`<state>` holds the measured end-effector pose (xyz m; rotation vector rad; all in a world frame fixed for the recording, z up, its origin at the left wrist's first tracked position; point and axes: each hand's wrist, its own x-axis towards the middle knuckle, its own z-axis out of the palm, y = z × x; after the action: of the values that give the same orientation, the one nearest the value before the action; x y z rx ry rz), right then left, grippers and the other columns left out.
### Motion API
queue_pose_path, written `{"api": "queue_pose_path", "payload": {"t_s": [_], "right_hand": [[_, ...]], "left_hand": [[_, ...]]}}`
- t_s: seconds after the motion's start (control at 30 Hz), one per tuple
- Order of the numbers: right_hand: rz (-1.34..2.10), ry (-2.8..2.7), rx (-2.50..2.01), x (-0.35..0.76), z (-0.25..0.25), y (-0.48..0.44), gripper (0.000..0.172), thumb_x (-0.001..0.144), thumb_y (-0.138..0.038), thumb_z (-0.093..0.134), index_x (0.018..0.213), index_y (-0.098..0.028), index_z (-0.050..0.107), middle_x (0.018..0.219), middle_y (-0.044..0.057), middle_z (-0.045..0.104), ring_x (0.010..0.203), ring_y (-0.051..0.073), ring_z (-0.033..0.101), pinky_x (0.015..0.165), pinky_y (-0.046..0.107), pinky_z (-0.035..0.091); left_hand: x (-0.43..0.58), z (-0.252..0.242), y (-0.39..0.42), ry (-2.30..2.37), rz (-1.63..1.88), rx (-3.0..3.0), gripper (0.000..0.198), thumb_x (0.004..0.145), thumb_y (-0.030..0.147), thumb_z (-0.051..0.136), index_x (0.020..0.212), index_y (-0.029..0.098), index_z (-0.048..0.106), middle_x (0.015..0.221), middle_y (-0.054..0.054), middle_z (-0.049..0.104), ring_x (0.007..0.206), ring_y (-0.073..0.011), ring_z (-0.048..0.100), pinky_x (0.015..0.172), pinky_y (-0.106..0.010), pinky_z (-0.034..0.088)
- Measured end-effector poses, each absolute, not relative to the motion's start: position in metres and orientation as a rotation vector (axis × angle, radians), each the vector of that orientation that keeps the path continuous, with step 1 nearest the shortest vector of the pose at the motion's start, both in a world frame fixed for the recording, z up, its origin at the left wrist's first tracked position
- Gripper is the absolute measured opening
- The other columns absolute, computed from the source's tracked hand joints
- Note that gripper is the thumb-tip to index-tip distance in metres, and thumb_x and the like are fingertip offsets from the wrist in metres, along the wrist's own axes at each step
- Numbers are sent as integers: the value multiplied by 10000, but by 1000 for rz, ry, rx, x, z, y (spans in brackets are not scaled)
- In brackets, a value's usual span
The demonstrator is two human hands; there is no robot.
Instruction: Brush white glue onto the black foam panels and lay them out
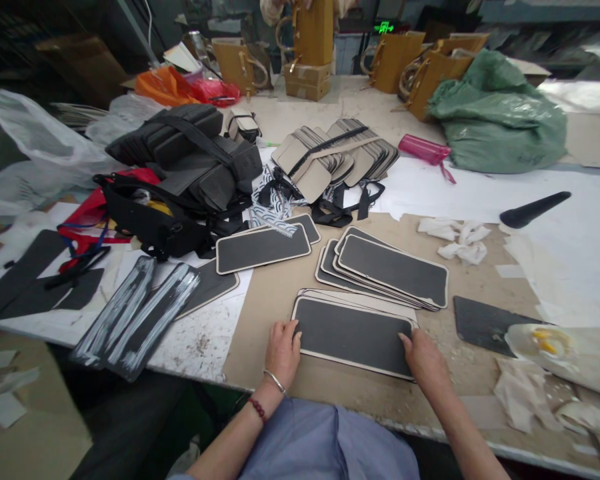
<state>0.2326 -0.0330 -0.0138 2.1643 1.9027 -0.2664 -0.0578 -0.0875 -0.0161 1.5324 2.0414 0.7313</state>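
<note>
A black rectangular panel with a cream border (353, 337) lies in front of me on top of similar panels. My left hand (283, 347) grips its left edge, thumb on top. At its right end my right hand (423, 357) has the thumb over the edge, the fingers hidden beneath. Just behind lies a stack of matching panels (395, 267), slightly fanned. Another bordered panel (263, 249) rests further left, overlapping one more. Two black strips smeared with white (153, 317) hang over the table's front edge at the left.
Black bundles (205, 147) and straps crowd the back left. Strapped beige pieces (335, 153) lie mid-table. At right are a black-handled tool (535, 210), a green bag (500, 117), crumpled tissue (460, 237), a dark plate (487, 327) and a plastic bag with yellow residue (550, 343).
</note>
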Motion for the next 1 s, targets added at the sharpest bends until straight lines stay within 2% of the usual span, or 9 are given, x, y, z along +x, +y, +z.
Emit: {"api": "queue_pose_path", "payload": {"t_s": [0.23,0.43,0.73,1.0], "right_hand": [[-277,1909,2154,233,-14,-33,259,903,-313,351,820,-139,523,792,115,608,753,219,587,610,291,381],[-270,1934,2156,233,-15,-34,238,903,-302,366,839,-133,522,819,111,609,773,207,591,634,281,385],[-288,1958,2195,232,-15,-36,233,898,-312,373,824,-144,516,802,100,602,720,204,580,588,291,365],[-297,1963,2204,233,-16,-35,214,888,-301,400,829,-141,528,798,109,593,749,221,590,604,295,367]], "left_hand": [[-57,-26,-84,2083,879,1242,287,779,129,395,985,168,590,927,-92,582,909,-201,540,875,-372,431],[-60,-28,-78,2131,860,1158,291,782,146,377,961,122,604,974,-128,607,949,-216,551,894,-384,415],[-65,-19,-74,2157,827,1209,195,738,180,467,838,158,633,800,-72,594,795,-203,552,799,-371,456],[-61,-10,-70,2152,808,1240,219,713,129,462,800,174,659,747,-58,570,738,-189,546,771,-349,465]]}}
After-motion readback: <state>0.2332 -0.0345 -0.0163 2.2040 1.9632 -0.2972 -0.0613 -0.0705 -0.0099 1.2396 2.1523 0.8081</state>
